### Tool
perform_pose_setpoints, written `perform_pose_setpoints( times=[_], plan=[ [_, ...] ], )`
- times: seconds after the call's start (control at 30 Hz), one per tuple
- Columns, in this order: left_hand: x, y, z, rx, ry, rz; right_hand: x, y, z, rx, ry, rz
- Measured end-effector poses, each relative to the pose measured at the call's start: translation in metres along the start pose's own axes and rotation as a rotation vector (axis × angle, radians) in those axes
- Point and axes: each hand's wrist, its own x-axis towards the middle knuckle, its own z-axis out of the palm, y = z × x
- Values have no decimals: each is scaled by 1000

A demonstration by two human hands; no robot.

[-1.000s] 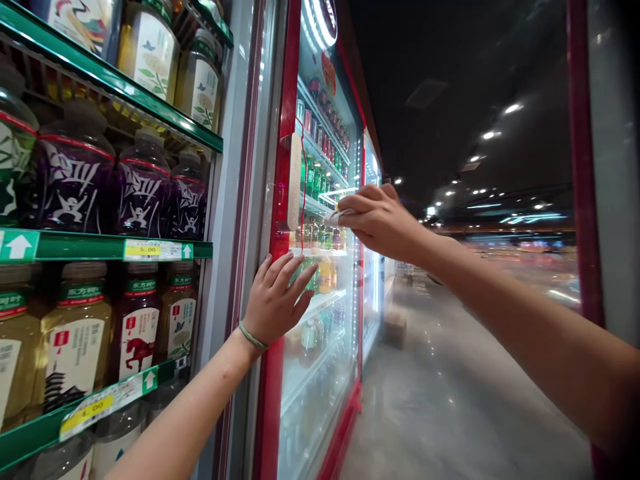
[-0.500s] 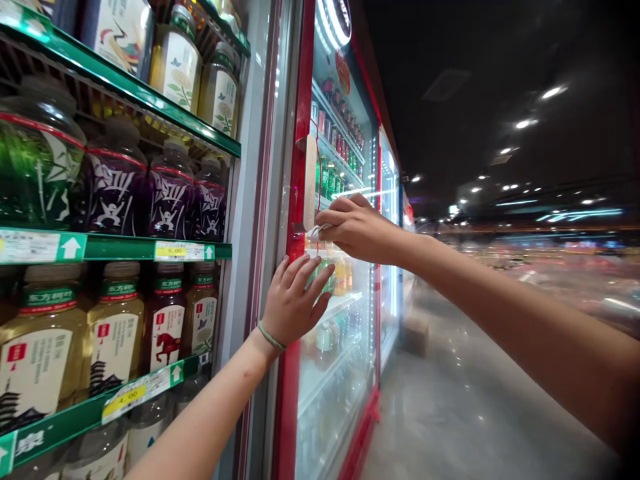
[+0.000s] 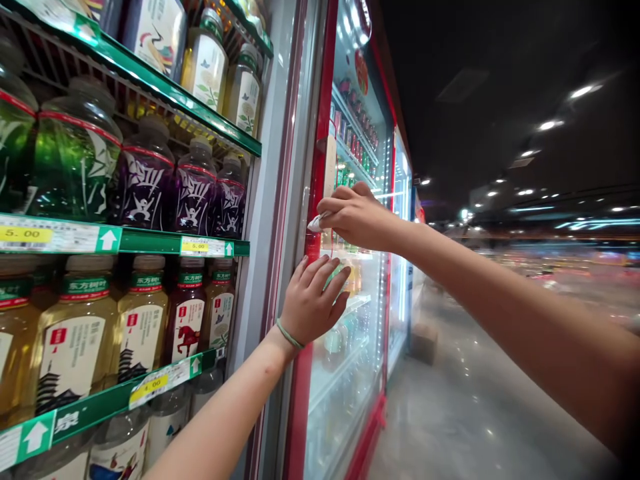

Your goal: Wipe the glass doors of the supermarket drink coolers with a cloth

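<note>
My left hand [image 3: 315, 299], with a green band [image 3: 290, 335] at its wrist, has its fingers stretched out. Its fingertips are at the red frame [image 3: 315, 240] of a glass-door drinks fridge; whether they press on it I cannot tell. Just above it, my right hand [image 3: 357, 215] is closed around a crumpled white cloth [image 3: 317, 223], of which only a small end shows. This cloth is close to the red frame, below the long pale door handle [image 3: 331, 167]. Most of the cloth is hidden inside the fingers.
To the left is an open cooler with purple-labelled bottles [image 3: 193, 193], tea bottles [image 3: 143, 320] and green shelf rails [image 3: 150, 241] with price tags. Through the fridge glass [image 3: 345, 373] lit bottles and cans show. A box [image 3: 423, 343] stands on the shiny floor [image 3: 450, 400] beyond.
The view has turned left, so the shelves and fridge sit farther right. The cloth end has shifted slightly up and left relative to the handle. Both hands keep their shape.
</note>
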Motion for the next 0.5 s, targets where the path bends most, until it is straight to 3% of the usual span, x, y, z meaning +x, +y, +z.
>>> perform_pose_setpoints(
  times=[0.2, 0.37, 0.5],
  plan=[
    [1, -1, -2, -5, 0, 5, -19, 3, -2, 28, 6, -63],
    [1, -1, -2, -21, 2, -9, -39, 11, -9, 18, 36, 29],
    [0, -1, -1, -26, -3, -14, -42, 7, -13, 17, -32, 17]
  ],
)
